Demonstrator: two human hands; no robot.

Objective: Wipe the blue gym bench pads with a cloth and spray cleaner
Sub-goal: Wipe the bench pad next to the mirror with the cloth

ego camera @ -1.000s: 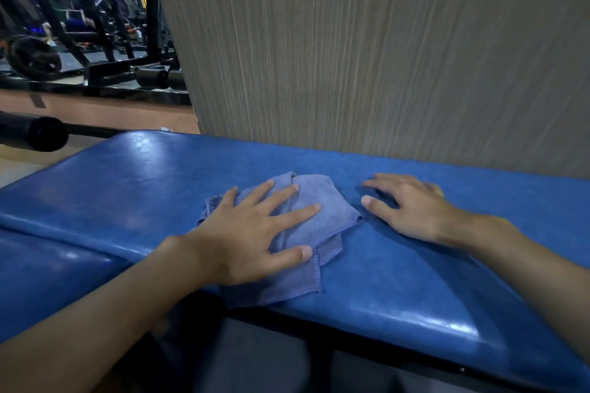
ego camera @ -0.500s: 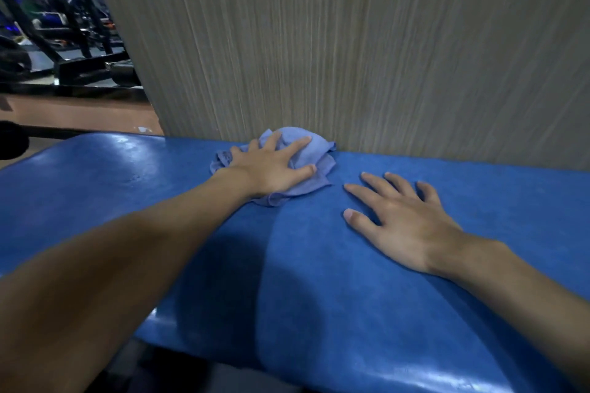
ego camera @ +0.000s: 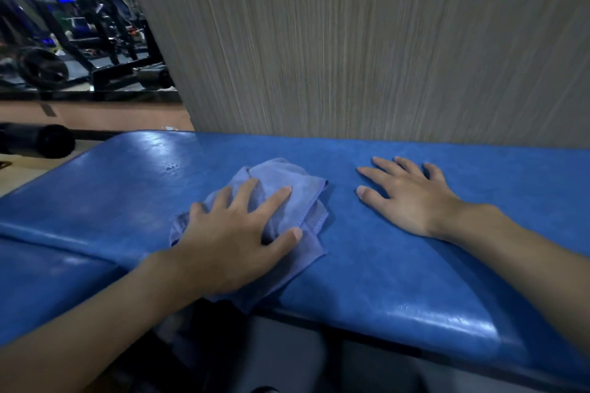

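A long blue bench pad (ego camera: pixel 399 265) runs across the view in front of a wall. A crumpled blue-grey cloth (ego camera: pixel 297 198) lies on it near the front edge, partly hanging over. My left hand (ego camera: pixel 236 233) presses flat on the cloth with fingers spread. My right hand (ego camera: pixel 405 198) rests flat on the bare pad to the right of the cloth, fingers straight, holding nothing. A second blue pad (ego camera: pixel 48 274) adjoins at the lower left. No spray bottle is in view.
A grey wood-grain wall panel (ego camera: pixel 367 41) stands right behind the pad. A black foam roller (ego camera: pixel 35 140) sticks out at the left. Behind it a mirror (ego camera: pixel 70 25) shows dark gym machines and weight plates. A few wet drops (ego camera: pixel 170 166) sit on the pad.
My left hand has pulled the cloth back from the wall toward the pad's front edge. The right hand has stayed flat on the pad.
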